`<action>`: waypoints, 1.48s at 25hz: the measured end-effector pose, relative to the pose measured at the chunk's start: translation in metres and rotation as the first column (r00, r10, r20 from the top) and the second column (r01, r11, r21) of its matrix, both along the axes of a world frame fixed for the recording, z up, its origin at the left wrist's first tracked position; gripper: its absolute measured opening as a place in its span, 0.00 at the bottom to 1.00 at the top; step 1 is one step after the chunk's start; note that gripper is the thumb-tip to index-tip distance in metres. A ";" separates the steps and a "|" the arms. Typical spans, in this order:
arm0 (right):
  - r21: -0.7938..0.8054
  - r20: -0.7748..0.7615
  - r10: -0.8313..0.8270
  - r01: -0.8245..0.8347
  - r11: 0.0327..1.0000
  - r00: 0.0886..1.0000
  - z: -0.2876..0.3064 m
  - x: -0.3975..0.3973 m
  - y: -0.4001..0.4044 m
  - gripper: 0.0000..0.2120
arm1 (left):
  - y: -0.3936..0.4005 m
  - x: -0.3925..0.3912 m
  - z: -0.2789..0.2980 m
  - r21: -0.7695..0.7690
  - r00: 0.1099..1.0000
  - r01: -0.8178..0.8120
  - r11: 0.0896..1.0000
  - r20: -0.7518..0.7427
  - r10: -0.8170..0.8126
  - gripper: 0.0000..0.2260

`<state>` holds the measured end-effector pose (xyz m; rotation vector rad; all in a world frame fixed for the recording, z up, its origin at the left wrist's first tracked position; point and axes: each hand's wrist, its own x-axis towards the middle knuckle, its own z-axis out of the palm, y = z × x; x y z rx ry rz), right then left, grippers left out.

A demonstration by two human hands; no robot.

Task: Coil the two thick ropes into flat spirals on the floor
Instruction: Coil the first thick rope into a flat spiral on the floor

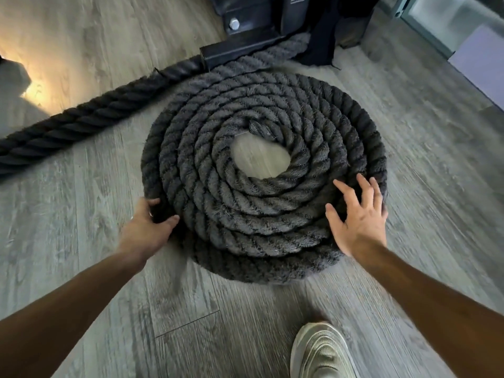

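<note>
A thick dark grey rope [261, 214] lies in a flat spiral of several turns on the wood-look floor, with a small bare gap at its centre. Its outer turn runs back under a black metal frame. A second rope [81, 118] stretches straight from the frame toward the left edge. My left hand [148, 227] curls around the spiral's outermost turn at the near left. My right hand [357, 216] has its fingers spread, palm down, over the near right of the spiral; whether it touches the rope is unclear.
The black metal frame [237, 50] with a bolt stands at the back centre, over both ropes. My shoe [321, 350] is at the bottom, close to the coil. A pale panel [480, 66] sits at the back right. Grey floor planks [68, 214] surround the coil.
</note>
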<state>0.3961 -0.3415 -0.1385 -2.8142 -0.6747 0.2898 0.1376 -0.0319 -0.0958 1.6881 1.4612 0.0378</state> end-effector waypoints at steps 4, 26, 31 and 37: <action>-0.231 0.045 0.084 -0.071 0.970 0.995 0.014 0.079 -0.023 0.29 | -0.029 0.016 0.027 -0.096 0.837 0.530 0.843 -0.104 -0.538 0.25; -0.307 -0.007 0.065 -0.064 0.950 0.998 0.021 0.098 -0.053 0.36 | -0.104 0.176 -0.006 0.186 0.112 0.983 0.004 -0.578 -0.809 0.63; -0.297 0.018 -0.256 0.250 0.922 0.966 0.031 0.095 -0.045 0.31 | -0.183 0.225 -0.014 0.231 0.271 0.958 0.167 -0.553 -0.788 0.65; -0.137 -0.114 -0.353 0.337 0.932 0.929 0.011 0.063 -0.031 0.37 | -0.155 0.213 -0.002 0.243 0.112 0.969 -0.031 -0.552 -0.827 0.60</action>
